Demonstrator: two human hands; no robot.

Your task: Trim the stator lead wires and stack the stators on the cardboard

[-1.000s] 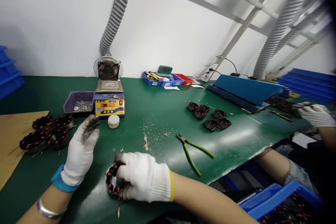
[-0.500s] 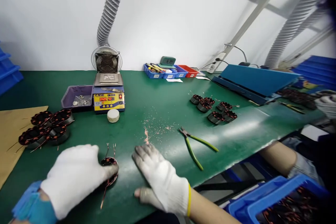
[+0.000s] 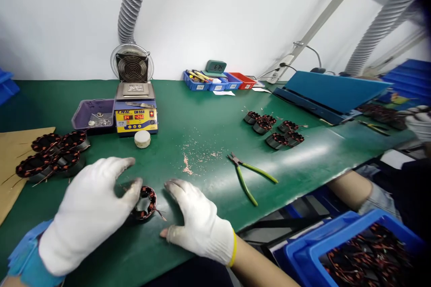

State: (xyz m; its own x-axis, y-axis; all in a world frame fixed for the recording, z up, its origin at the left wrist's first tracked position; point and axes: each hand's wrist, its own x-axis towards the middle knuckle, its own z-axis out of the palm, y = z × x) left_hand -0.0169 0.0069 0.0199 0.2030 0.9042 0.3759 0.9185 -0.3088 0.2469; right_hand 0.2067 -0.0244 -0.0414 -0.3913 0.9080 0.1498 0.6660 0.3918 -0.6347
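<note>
A wound motor stator (image 3: 145, 202) with copper coils lies on the green bench mat (image 3: 202, 125) between my two gloved hands. My left hand (image 3: 89, 208) hovers over its left side, fingers spread, thumb tip touching the stator. My right hand (image 3: 197, 222) rests flat on the mat just right of it, fingers stretched out and holding nothing.
Green-handled cutters (image 3: 247, 177) lie to the right. Stator groups sit at left on cardboard (image 3: 50, 154) and at centre right (image 3: 274, 132). A solder pot (image 3: 135, 110), purple tray (image 3: 92, 116) and white puck (image 3: 142, 139) stand behind. A blue bin (image 3: 353, 255) sits below the bench edge; another person's gloved hand (image 3: 419, 121) is at far right.
My right hand let go of the stator and now lies flat beside it. My left hand came down from near the solder pot to the stator, which now lies flatter on the mat.
</note>
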